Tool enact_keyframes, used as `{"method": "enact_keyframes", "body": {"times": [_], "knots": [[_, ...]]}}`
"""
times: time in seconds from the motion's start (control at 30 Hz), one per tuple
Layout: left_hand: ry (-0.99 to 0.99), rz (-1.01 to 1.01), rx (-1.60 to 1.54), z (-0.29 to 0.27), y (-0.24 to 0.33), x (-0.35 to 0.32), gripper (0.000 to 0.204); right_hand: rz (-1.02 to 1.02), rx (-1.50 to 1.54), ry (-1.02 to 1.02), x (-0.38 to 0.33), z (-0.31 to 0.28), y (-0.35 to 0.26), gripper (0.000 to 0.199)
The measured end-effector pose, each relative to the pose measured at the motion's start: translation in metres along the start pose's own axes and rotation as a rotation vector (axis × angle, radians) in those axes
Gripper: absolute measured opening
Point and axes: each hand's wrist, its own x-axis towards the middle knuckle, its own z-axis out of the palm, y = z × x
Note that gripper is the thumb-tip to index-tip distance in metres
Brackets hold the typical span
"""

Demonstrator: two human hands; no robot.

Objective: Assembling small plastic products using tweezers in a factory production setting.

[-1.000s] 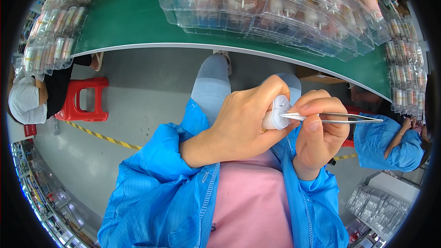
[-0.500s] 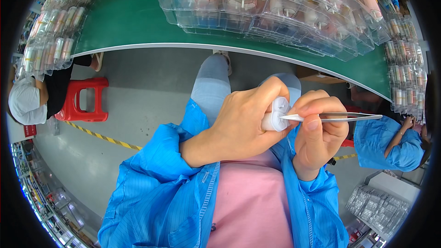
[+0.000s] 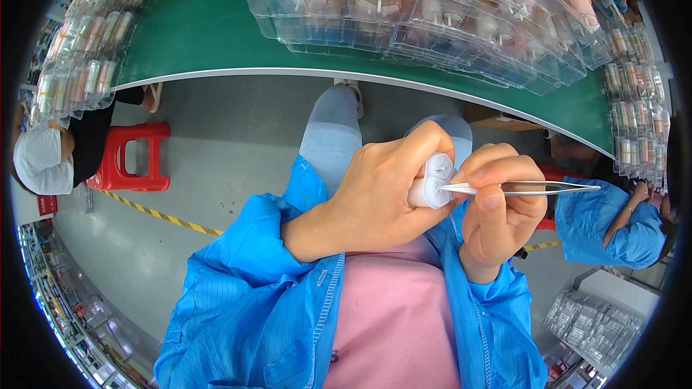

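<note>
White plastic cylinder (image 3: 431, 181), small and stubby, sits in my left hand (image 3: 375, 198), fingers curled round it and the thumb pressing from below, its end face turned toward my right side so I can get at it; I hold it over my lap, in front of my chest, below the edge of the tabletop (image 3: 209, 36); my right hand (image 3: 497, 205) pinches a pair of metal tweezers (image 3: 515, 188) between thumb and forefinger, fingers pressed together, the tips meeting the end face of the cylinder while the long rear end points off to my right; the level hold, I judge, lets the tips reach straight into the small slots on that face; my blue sleeves (image 3: 252, 274) and pink shirt (image 3: 393, 317) fill the space below; up on the green tabletop lie clear plastic trays (image 3: 432, 7) filled with pinkish and white cylinders, within reach; a red stool (image 3: 130, 158) stands on the grey floor to my left beside another seated person in a white cap (image 3: 43, 162); a second person in a blue coat (image 3: 613, 223) sits at my right.
</note>
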Motion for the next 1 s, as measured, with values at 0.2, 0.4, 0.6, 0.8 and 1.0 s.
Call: {"method": "enact_keyframes", "body": {"times": [0.2, 0.4, 0.6, 0.8, 1.0], "knots": [[0.037, 0.033, -0.009, 0.0021, -0.003, 0.0004, 0.035, -0.044, -0.069, -0.054, 0.0027, -0.0026, -0.0005, 0.012], [0.011, 0.039, 0.038, -0.0021, -0.0022, -0.0008, 0.029, -0.094, -0.213, -0.106, 0.0084, -0.0008, -0.0056, 0.013], [0.027, 0.093, 0.094, -0.0026, -0.0024, -0.0002, 0.029, -0.107, -0.227, -0.121, 0.0101, -0.0007, -0.0077, 0.013], [0.021, 0.146, 0.146, -0.0042, -0.0038, 0.0017, 0.031, -0.08, -0.198, -0.126, 0.0092, -0.002, -0.0082, 0.013], [-0.043, 0.068, -0.09, -0.0017, -0.0026, 0.004, 0.034, -0.008, -0.074, -0.028, 0.0023, -0.0012, -0.0093, 0.013]]}}
